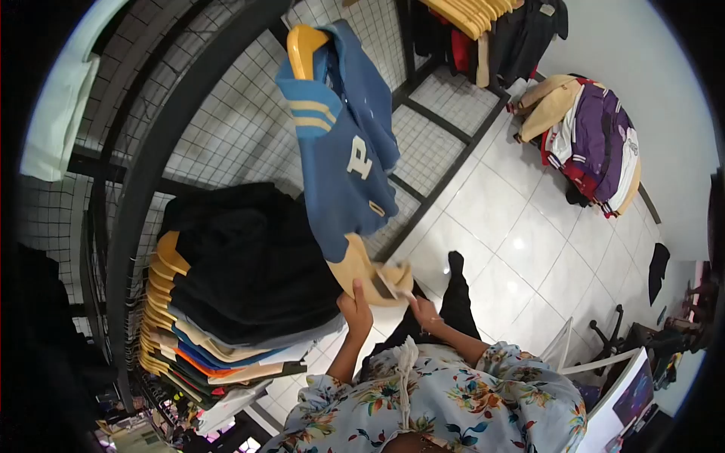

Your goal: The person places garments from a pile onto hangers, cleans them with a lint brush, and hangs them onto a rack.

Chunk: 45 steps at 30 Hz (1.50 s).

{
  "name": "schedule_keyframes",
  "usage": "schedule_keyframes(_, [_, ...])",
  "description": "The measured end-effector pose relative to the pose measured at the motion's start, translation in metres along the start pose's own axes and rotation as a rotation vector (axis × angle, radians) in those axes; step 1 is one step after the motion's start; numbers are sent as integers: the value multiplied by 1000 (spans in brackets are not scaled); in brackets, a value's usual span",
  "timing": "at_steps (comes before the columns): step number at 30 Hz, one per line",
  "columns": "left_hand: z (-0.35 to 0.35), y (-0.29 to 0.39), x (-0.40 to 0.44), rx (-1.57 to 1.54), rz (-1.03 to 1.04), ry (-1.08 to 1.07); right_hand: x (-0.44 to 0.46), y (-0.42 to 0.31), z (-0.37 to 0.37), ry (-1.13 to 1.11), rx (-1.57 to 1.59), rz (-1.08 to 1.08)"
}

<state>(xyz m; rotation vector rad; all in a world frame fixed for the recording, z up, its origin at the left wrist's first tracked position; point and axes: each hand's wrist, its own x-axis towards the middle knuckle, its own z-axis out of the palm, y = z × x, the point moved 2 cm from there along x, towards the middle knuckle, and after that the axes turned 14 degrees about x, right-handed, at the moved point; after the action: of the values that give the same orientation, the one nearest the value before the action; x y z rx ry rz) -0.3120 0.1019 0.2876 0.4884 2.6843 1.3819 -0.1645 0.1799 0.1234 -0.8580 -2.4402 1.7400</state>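
Note:
A blue varsity jacket (332,162) with a cream letter P hangs from a wooden hanger (306,47) on the rack. One tan sleeve (353,266) is stretched out toward me. My left hand (355,311) is closed on the lower side of that sleeve, thumb upward. My right hand (427,313) is closed at the blurred end of the sleeve, by the cuff, where a pale strip and a dark patch show. Whether the pale strip is part of the cuff or a separate piece, I cannot tell.
Black garments (249,257) and several others hang on wooden hangers (155,302) at the left. The black rack frame (162,113) arches above. A pile of jackets (596,143) lies on the white tiled floor (506,234). More clothes (536,38) hang at the back.

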Motion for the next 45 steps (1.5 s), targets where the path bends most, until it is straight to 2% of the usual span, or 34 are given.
schedule_keyframes(1, [-2,0,-1,-5,16,32,-3,48,3,-114,-107,69])
schedule_keyframes(2, [-6,-1,-2,-9,30,64,-1,63,-5,-228,-216,140])
schedule_keyframes(3, [-11,-2,-3,-11,43,75,7,73,-4,-220,-216,124])
schedule_keyframes(5, [-18,-7,-5,63,13,-94,22,55,-36,304,100,449])
schedule_keyframes(6, [-20,-8,-7,100,-4,-182,38,15,-49,440,308,246])
schedule_keyframes(7, [-21,-7,-6,97,8,-176,58,-36,-62,572,512,34])
schedule_keyframes(9, [-19,-3,-8,85,56,-242,82,-120,-77,365,1114,88])
schedule_keyframes(11, [-21,0,-12,84,92,-275,88,-194,-80,374,1081,-255])
schedule_keyframes(12, [-22,2,-14,68,128,-300,96,-202,-71,378,1084,-269])
schedule_keyframes(14, [-26,8,-16,35,204,-346,121,-202,-54,493,592,-306])
schedule_keyframes(16, [-33,22,-16,-4,205,-344,156,-119,-17,504,414,-151])
schedule_keyframes(18, [-38,23,-20,-40,198,-336,178,1,10,354,270,307])
schedule_keyframes(20, [-42,12,-22,39,126,-412,185,27,3,644,268,220])
schedule_keyframes(21, [-44,11,-18,41,138,-398,195,6,-7,644,274,202])
schedule_keyframes(23, [-46,8,-19,-1,100,-364,183,-82,-55,596,1074,-33])
schedule_keyframes(25, [-45,5,-21,-23,70,-364,141,-210,-97,375,1402,-122])
schedule_keyframes(26, [-44,5,-21,3,81,-396,147,-221,-89,382,1402,-111])
schedule_keyframes(28, [-44,4,-21,59,110,-458,155,-229,-75,418,957,-249])
schedule_keyframes(29, [-45,5,-21,61,112,-462,164,-210,-64,423,959,-248])
schedule_keyframes(31, [-44,8,-18,14,122,-417,199,-129,-23,572,422,-222])
schedule_keyframes(33, [-45,9,-16,-6,131,-395,220,4,21,351,103,-2])
schedule_keyframes(34, [-47,9,-18,-4,146,-359,216,3,17,356,106,0])
schedule_keyframes(36, [-48,8,-11,-6,187,-281,198,-18,-13,592,483,199])
schedule_keyframes(37, [-48,5,-7,-6,186,-287,179,-51,-40,595,483,203])
schedule_keyframes(39, [-48,-10,-5,85,109,-395,164,-149,-70,385,1247,-29])
schedule_keyframes(40, [-48,-16,-7,132,70,-454,159,-161,-61,392,1248,-12])
schedule_keyframes(42, [-43,-14,-9,89,104,-421,153,-182,-52,409,928,-286])
schedule_keyframes(43, [-40,-9,-9,44,145,-374,155,-164,-40,418,930,-282])
schedule_keyframes(45, [-40,-3,-9,-7,193,-326,171,-93,10,334,462,-116])
